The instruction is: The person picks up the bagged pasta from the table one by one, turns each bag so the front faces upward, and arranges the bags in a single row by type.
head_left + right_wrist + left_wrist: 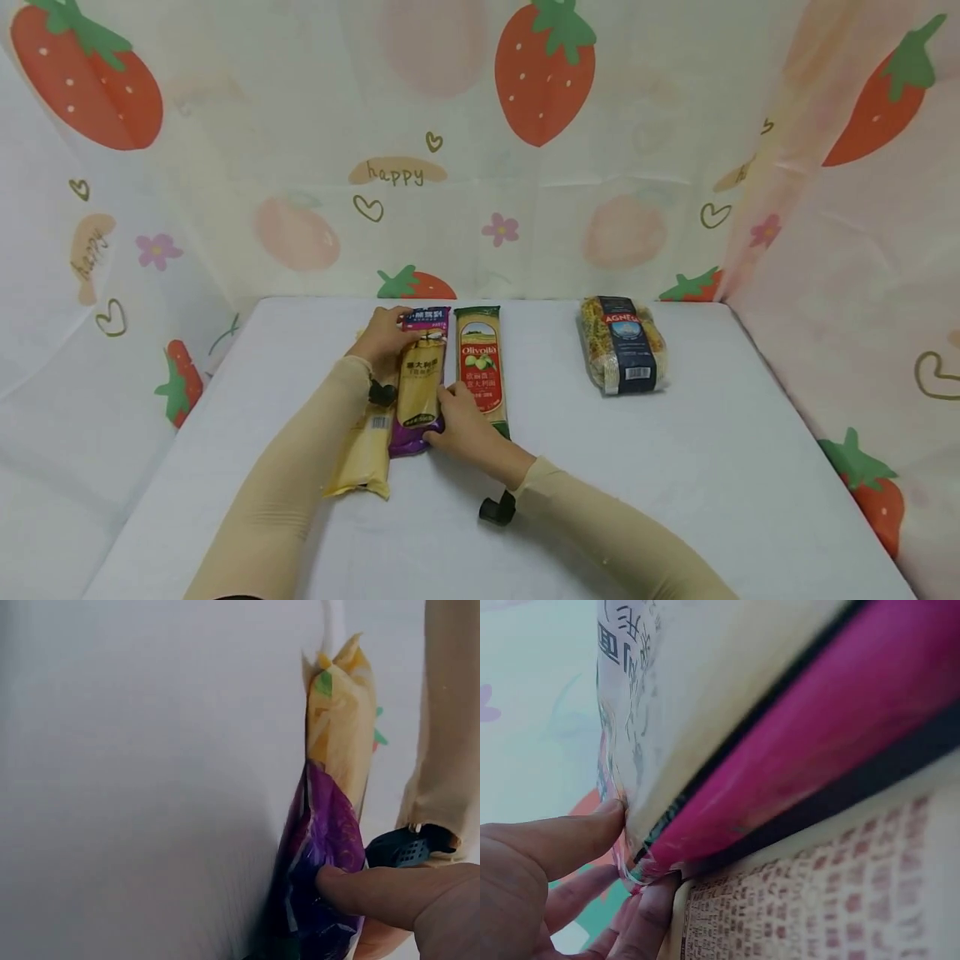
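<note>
A purple and yellow pasta packet (pixel 422 375) lies lengthwise on the table between both hands. The left hand (pixel 384 335) pinches its far end; in the left wrist view the thumb (pixel 592 829) is on one face and the fingers curl behind. At the near end, the right hand (pixel 474 429) holds the packet's lower corner, its thumb (pixel 360 892) pressing the purple wrapper in the right wrist view. A pale yellow packet (pixel 365 457) lies to the left, partly hidden by the left arm and the purple packet.
A red and green Olivoila spaghetti packet (pixel 480 354) lies just right of the purple one, close to the right hand. Farther right is a clear Agnesi pasta bag (pixel 626 350) with a dark label. Strawberry-print cloth (pixel 525 225) walls in the white table (pixel 712 483).
</note>
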Demonstrator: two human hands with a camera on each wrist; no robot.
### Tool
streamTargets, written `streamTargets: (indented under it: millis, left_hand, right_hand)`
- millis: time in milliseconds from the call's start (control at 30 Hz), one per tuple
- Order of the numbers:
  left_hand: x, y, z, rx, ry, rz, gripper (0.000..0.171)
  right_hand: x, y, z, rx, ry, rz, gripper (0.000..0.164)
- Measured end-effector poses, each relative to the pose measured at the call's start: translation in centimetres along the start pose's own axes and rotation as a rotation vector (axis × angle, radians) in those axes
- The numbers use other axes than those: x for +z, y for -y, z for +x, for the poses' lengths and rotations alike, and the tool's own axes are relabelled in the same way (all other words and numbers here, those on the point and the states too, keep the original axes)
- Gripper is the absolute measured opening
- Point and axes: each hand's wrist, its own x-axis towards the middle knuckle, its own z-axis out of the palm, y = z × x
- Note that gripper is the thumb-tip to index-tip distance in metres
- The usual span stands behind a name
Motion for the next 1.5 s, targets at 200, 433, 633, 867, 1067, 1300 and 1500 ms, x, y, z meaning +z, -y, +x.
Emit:
streamTargets:
  millis: [200, 433, 633, 867, 1067, 1300, 1500]
  left_hand:
    - [-0.8, 0.2, -0.5, 0.082, -0.004, 0.069, 0.053]
    - [-2.2, 0.9, -1.4, 0.106, 0.03, 0.049, 0.048]
    - [-3.4, 1.4, -2.7, 0.102, 0.011, 0.052, 0.047]
    - [-4.4, 2.1, -3.8, 0.149, 0.008, 0.033, 0.047]
    - [-4.7, 3.3, -4.2, 0.127, 0.029, 0.077, 0.053]
    - [-4.8, 5.2, -3.8, 0.103, 0.073, 0.137, 0.066]
    - [-5.1, 6.2, -3.8, 0.085, 0.095, 0.144, 0.075]
  right_hand:
    - [-0.2, 0.4, -0.5, -0.053, -0.023, -0.043, 0.077]
    - [-0.8, 1.0, -1.6, -0.153, -0.065, -0.102, 0.06]
    - [-0.7, 1.5, -2.1, -0.27, -0.1, -0.086, 0.058]
    - [0.0, 1.4, -1.7, -0.375, -0.043, -0.09, 0.061]
    - [0.7, 1.4, -1.9, -0.467, 0.002, -0.087, 0.066]
    - [1.1, 2.0, -2.0, -0.509, 0.05, -0.097, 0.069]
    - [1.7, 2.9, -1.8, -0.498, 0.102, -0.161, 0.082]
